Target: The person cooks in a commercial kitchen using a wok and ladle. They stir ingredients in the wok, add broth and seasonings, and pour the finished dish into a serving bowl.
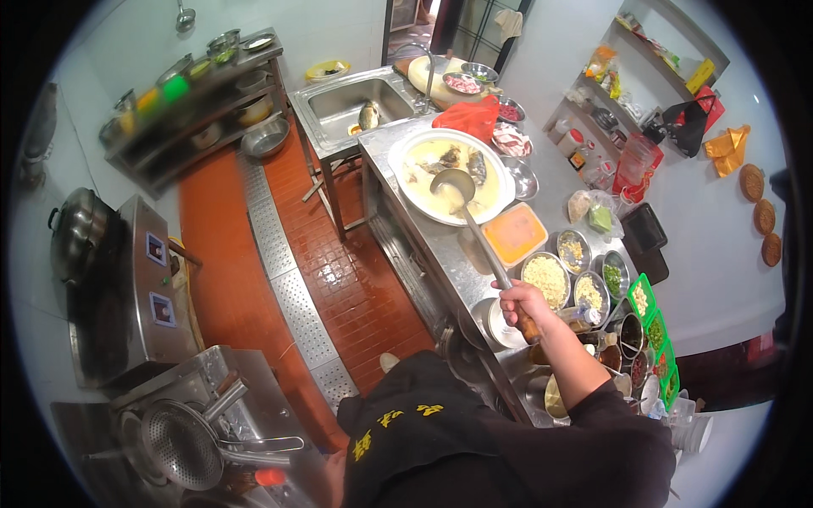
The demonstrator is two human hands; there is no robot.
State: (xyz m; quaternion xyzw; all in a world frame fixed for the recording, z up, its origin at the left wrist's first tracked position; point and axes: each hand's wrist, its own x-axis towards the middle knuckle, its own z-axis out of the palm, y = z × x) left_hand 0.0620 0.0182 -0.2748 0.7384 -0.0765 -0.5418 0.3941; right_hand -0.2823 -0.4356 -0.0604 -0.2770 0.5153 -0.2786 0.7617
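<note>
Hands apart, the right hand (521, 306) clasps a ladle (486, 245) at pale soup (429, 201) in a white bowl (397, 169), while the left hand (334, 474) is too hidden to tell its grip.

1. Large bowl (396, 172): plain white.
2. Soup (425, 193) inside the bowl: creamy yellow with dark patches.
3. Ladle (486, 245) dipping into the bowl: silver-grey, its near end brown.
4. Bag (471, 119) just beyond the bowl: bright red.
5. Tub (525, 251) beside the bowl: orange inside.
6. Floor (364, 284) left of the bowl: orange-red, gridded with tile lines.
7. Garment (474, 466) nearer than the bowl: black, yellow lettering.
</note>
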